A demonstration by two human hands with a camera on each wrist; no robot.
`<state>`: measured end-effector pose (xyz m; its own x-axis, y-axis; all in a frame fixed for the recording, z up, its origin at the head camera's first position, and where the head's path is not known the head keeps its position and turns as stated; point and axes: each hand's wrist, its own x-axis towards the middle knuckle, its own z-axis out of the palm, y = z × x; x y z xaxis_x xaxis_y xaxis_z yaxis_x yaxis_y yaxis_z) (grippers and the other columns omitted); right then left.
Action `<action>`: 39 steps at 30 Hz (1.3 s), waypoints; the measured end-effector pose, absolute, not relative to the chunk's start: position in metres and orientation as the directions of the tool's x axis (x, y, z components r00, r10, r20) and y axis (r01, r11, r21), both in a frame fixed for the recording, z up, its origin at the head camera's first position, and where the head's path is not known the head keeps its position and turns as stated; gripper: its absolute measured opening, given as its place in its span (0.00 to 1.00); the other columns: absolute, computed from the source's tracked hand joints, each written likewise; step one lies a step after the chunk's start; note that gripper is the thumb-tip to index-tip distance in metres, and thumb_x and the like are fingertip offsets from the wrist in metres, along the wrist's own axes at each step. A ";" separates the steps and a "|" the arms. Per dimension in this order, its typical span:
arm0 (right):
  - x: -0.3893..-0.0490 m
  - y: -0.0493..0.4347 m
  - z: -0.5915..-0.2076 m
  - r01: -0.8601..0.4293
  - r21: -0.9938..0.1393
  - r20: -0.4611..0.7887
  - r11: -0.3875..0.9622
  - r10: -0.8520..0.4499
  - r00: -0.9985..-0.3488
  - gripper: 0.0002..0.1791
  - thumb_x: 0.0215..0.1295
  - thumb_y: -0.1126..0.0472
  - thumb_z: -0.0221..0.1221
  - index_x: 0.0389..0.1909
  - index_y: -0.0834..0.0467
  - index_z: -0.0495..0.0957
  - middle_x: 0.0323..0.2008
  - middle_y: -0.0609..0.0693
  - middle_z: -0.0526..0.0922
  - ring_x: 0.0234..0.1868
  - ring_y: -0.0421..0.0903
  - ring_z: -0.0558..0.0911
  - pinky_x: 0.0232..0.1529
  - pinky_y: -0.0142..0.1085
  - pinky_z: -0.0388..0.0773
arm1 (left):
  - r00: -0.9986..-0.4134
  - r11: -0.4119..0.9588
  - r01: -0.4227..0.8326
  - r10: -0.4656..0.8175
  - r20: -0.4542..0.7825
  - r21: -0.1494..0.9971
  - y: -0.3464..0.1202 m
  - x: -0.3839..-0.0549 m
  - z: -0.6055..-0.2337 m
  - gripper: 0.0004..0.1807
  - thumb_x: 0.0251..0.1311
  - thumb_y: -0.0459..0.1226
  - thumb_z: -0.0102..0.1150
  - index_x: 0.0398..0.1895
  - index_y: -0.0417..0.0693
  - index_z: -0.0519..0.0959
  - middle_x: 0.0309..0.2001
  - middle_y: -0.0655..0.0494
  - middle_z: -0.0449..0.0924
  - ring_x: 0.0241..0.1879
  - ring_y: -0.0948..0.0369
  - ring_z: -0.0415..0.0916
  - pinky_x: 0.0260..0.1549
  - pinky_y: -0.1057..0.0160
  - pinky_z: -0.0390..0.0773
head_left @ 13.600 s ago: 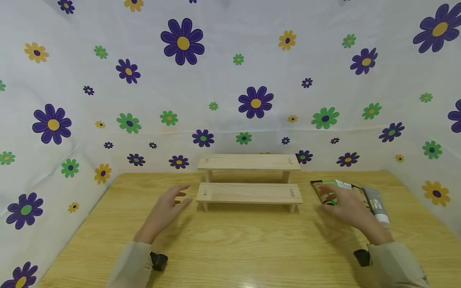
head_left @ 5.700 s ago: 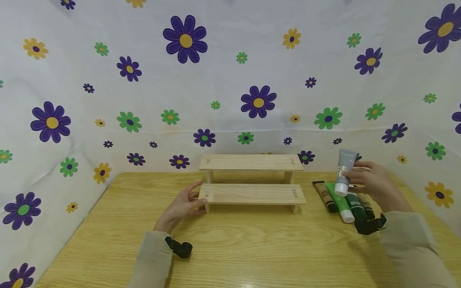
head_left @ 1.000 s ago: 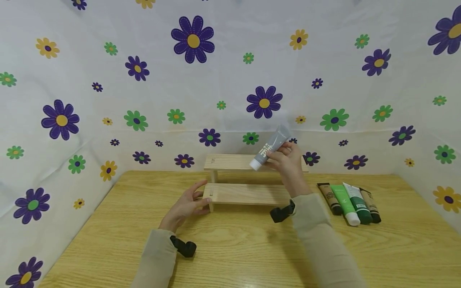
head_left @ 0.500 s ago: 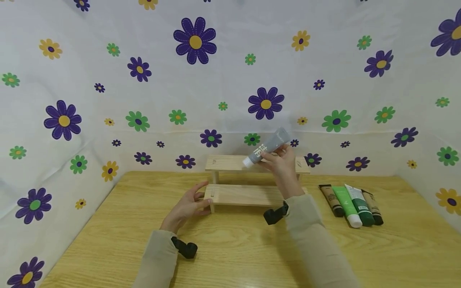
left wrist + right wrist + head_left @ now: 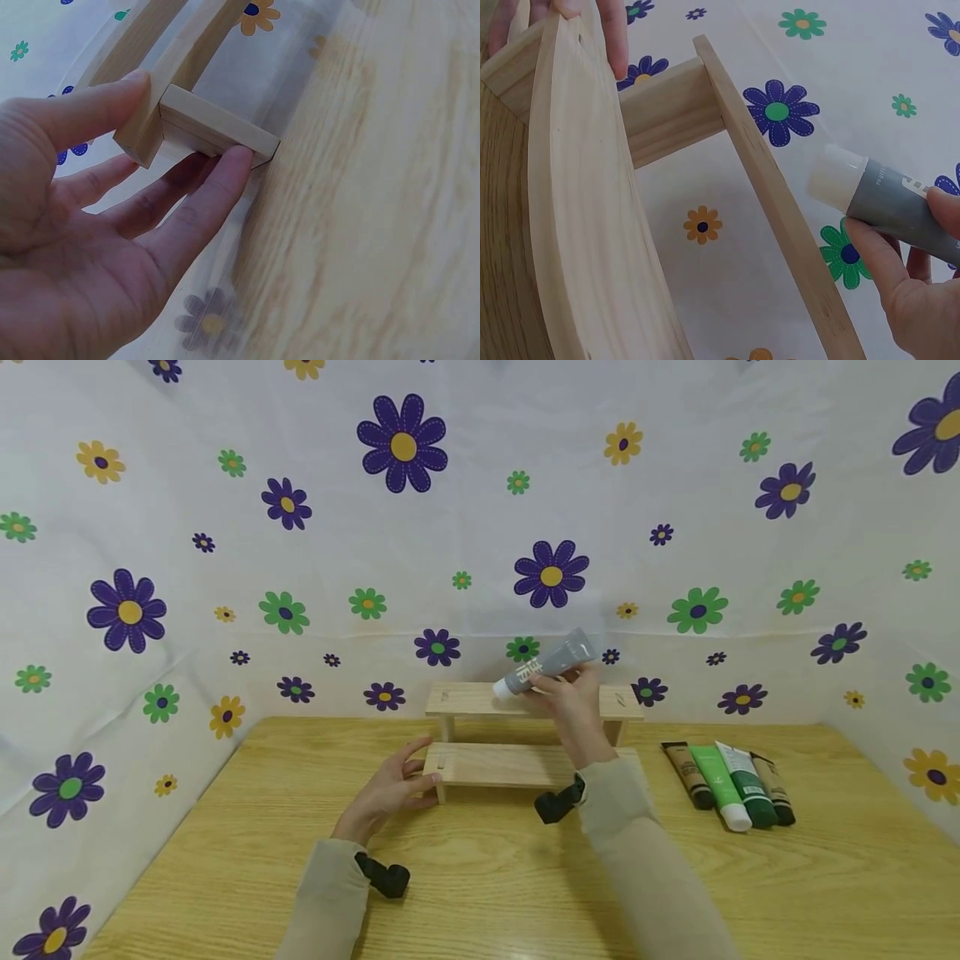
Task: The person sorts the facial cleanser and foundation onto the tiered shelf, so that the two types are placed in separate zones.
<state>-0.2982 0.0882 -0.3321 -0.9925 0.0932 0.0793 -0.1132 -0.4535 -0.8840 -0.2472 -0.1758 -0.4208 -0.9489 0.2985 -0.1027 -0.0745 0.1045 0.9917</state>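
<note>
A pale two-step wooden stand stands at the middle back of the table, with a lower step (image 5: pixel 510 766) in front of a raised upper step (image 5: pixel 468 699). My left hand (image 5: pixel 384 791) holds the lower step's left end. Its thumb (image 5: pixel 105 109) lies on the plank while fingertips press the leg (image 5: pixel 214 124) below. In my right hand (image 5: pixel 576 710) is a grey squeeze tube (image 5: pixel 558 662) with white lettering, gripped around its body. It slants over the upper step, white cap (image 5: pixel 501 690) down to the left. The right wrist view has the cap near that step's edge.
To the right of the stand several tubes lie side by side on the wood-grain table (image 5: pixel 465 877): a brown one (image 5: pixel 686 774), a bright green one (image 5: pixel 718 785), a white and dark green one (image 5: pixel 747 785) and another brown one (image 5: pixel 772 789). Flower-printed cloth (image 5: pixel 322 543) rises behind and at both sides.
Earlier my right hand lifted the grey tube from the right-hand group and carried it left. Over the last second it shifts further left and tilts flatter. My left hand stays on the stand.
</note>
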 end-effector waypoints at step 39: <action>-0.309 0.044 -0.322 -0.409 -0.878 0.407 0.250 -0.064 -0.911 0.24 0.64 0.78 0.62 0.59 0.69 0.67 0.54 0.67 0.76 0.55 0.61 0.77 0.59 0.50 0.77 | -0.948 0.097 -0.080 0.300 -0.106 0.992 -0.177 -0.248 -0.421 0.39 0.72 0.26 0.54 0.81 0.41 0.49 0.69 0.26 0.62 0.62 0.37 0.71 0.54 0.44 0.80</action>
<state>-0.3087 0.0442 -0.3222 -0.9113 -0.0639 0.4067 -0.4092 0.2497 -0.8776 -0.2482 -0.1766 -0.4211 -0.9481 0.2998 -0.1058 -0.0798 0.0975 0.9920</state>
